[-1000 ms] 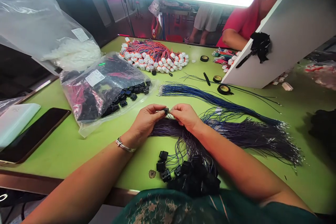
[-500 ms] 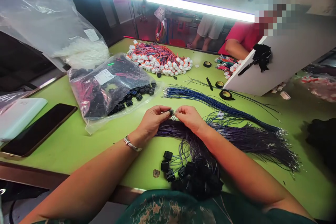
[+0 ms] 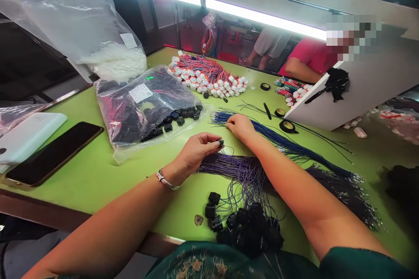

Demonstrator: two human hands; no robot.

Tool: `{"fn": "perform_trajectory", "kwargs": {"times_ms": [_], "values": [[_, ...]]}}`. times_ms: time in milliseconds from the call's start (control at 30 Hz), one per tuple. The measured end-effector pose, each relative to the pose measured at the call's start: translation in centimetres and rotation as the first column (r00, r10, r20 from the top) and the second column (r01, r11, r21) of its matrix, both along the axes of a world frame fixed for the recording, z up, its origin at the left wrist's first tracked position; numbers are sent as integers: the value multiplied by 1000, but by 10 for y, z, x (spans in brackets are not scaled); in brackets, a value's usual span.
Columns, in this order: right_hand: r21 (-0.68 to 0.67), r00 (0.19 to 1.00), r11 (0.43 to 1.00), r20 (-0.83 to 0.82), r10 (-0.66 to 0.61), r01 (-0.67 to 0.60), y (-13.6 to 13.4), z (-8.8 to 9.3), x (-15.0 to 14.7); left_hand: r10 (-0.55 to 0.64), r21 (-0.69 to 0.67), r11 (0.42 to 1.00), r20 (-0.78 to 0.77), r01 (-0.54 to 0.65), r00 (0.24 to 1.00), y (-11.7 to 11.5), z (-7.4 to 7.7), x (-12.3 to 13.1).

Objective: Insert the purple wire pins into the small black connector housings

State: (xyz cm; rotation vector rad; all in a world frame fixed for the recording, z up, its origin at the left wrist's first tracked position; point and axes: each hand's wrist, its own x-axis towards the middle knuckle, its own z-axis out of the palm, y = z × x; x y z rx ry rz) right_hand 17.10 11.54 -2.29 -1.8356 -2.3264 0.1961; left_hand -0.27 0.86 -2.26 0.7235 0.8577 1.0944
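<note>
"Where is your left hand now?"

"My left hand (image 3: pixel 196 152) is above the green table (image 3: pixel 131 170), near the left part of a bundle of thin purple wires (image 3: pixel 225 165). It is narrow: thumb and fingers pinch a small black plastic connector (image 3: pixel 221 143). This is the same as half a second ago."

"And your right hand?"

"Here is the difference. Half a second ago my right hand (image 3: pixel 242 127) was just beside the connector, its fingertips almost at the left ones. Now it has gone forward, to the left end of a long bundle of thin blue wires (image 3: pixel 278 137). Its fingers are bent and close together, but I cannot tell whether they grip a wire."

"What else do you notice?"

"The purple wires, which my right hand partly covered before, show more openly between my arms. A thin wire curves beside the connector in my left hand; I cannot tell where its far end is."

"Are the other things the same?"

"Yes. The pile of black connectors with wires (image 3: pixel 252 226) lies close to my body, and the clear plastic bag with black connectors inside (image 3: pixel 124 117) lies beyond my left hand. The whole view has turned a little, but these lie on the table as before."
</note>
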Motion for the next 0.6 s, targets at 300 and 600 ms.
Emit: {"fn": "perform_trajectory", "kwargs": {"times_ms": [300,600], "values": [[124,990,982,42,136,-140,-27,22,15,-26,-13,1000,-21,26,999,-1,-1,1],[25,988,989,34,148,-149,-15,16,14,-65,-5,998,-33,64,997,-3,0,1]]}}
